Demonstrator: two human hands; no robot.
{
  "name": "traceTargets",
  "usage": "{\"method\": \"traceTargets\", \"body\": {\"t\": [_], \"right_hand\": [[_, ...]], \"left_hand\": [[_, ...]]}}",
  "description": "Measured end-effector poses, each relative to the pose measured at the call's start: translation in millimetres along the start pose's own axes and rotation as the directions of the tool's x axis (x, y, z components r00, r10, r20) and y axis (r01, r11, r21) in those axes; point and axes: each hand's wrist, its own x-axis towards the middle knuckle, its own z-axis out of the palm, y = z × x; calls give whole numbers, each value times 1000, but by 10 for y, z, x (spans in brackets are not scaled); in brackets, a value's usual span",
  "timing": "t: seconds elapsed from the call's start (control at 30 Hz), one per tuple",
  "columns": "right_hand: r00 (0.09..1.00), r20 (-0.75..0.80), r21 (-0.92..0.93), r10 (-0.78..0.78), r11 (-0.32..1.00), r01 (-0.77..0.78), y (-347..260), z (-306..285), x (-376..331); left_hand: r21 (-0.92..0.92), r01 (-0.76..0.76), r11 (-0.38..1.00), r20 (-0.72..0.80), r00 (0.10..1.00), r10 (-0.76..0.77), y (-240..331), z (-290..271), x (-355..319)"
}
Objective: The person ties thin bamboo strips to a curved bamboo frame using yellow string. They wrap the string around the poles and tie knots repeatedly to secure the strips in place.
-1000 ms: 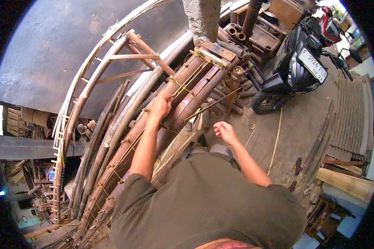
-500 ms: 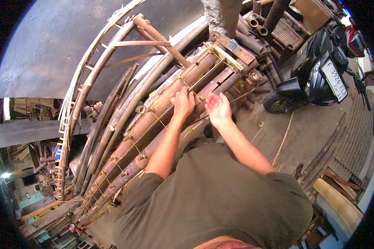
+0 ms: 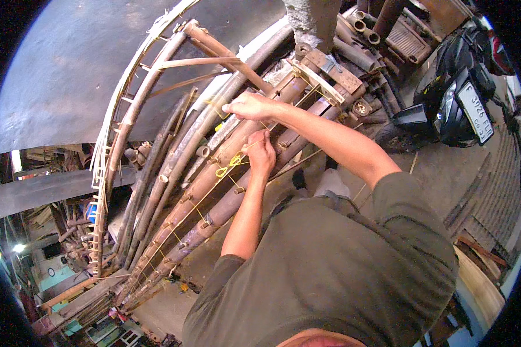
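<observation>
Bamboo poles [image 3: 214, 173], left hand [image 3: 261, 155] pinching yellow cord [image 3: 226, 168], right hand [image 3: 252, 107] clenched on cord, white plate [image 3: 474, 113] right

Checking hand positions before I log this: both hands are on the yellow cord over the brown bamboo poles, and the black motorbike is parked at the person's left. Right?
Not quite. The head view shows the black motorbike at the person's right, not left. The left hand and right hand are indeed on the yellow cord over the brown bamboo poles.

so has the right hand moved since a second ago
Yes. The right hand has gone up and across the bamboo poles, now beyond the left hand, nearer the curved frame.
</observation>
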Motion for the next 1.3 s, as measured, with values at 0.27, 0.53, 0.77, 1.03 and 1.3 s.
{"method": "traceTargets", "body": {"t": [0.27,0.53,0.77,1.03,1.3], "right_hand": [[949,98,-411,-299,856,313,669,559,-1764],[918,99,-272,-384,877,396,545,346,-1931],[732,-344,752,588,639,-160,1805,-506,-2205],[465,-881,328,89,823,464,604,-682,-1625],[981,-32,-933,-192,358,40,646,-1644,-228]], "left_hand": [[-149,127,981,141,984,-106,222,-160,215],[250,112,962,82,987,-136,-876,358,1456],[356,-2,935,447,878,-169,618,200,1740],[159,97,982,267,954,-138,1348,991,863],[0,82,997,51,995,-82,1315,1090,816]]}}
